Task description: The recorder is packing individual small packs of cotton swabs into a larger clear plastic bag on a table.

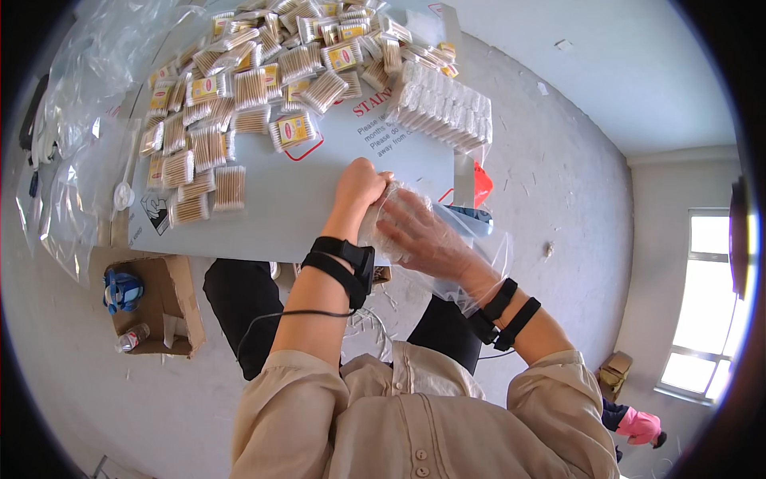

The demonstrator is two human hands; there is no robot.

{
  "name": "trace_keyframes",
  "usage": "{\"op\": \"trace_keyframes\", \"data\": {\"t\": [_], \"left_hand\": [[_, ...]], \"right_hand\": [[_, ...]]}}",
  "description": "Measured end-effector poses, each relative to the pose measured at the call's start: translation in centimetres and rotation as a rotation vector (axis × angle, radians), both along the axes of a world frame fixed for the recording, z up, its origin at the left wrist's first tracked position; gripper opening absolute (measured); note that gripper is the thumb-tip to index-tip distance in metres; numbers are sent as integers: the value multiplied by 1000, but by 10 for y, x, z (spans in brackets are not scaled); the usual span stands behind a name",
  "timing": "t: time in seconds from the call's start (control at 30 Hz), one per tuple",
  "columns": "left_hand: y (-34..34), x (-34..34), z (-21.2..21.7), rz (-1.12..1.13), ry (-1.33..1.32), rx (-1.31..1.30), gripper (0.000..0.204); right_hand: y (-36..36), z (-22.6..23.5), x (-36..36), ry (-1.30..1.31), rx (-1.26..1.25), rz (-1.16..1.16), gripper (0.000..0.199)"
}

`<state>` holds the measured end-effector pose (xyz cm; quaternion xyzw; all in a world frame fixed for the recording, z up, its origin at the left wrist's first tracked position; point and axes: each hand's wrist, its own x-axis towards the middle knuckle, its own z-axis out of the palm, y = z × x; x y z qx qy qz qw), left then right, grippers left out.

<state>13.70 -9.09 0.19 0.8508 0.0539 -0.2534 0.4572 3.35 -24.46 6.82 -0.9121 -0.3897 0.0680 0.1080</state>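
Note:
A clear plastic bag [499, 247] hangs over the near right part of the grey table board [295, 188]. My left hand [363, 184] is closed in a fist at the bag's far left edge and appears to pinch the film. Inside the bag lies my right hand [423, 239], its fingers stretched out and the film crumpled around them. Beyond my hands stands a neat block of cotton swab packs [443, 108], white tips outward. Many loose cotton swab packs [251, 88], some with yellow labels, lie heaped over the table's far left.
Clear plastic bags [92, 136] spread over the left side. Something red [482, 185] and a dark blue object [471, 219] are at the table's right edge. A cardboard box [187, 307] with a bottle stands below left. A person in pink [638, 425] is far off at lower right.

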Motion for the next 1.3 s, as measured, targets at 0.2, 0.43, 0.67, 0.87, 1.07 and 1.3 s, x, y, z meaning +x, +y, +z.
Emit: {"op": "trace_keyframes", "data": {"t": [0.2,0.43,0.67,0.87,1.07,1.3], "left_hand": [[-11,13,-8,-157,-96,90,27],[-9,0,-15,-66,-138,-66,23],[-10,-15,-18,114,-511,-135,18],[2,-15,-26,316,-272,-594,15],[21,-5,-13,109,-518,-310,11],[56,-1,-11,9,-455,-68,11]], "right_hand": [[1,3,0,16,45,-5,85],[-1,5,0,10,-27,10,82],[-1,0,-4,-104,-35,34,63],[10,0,3,-132,-13,17,59],[25,9,9,-119,-33,8,57],[42,-4,20,-192,19,107,38]]}}
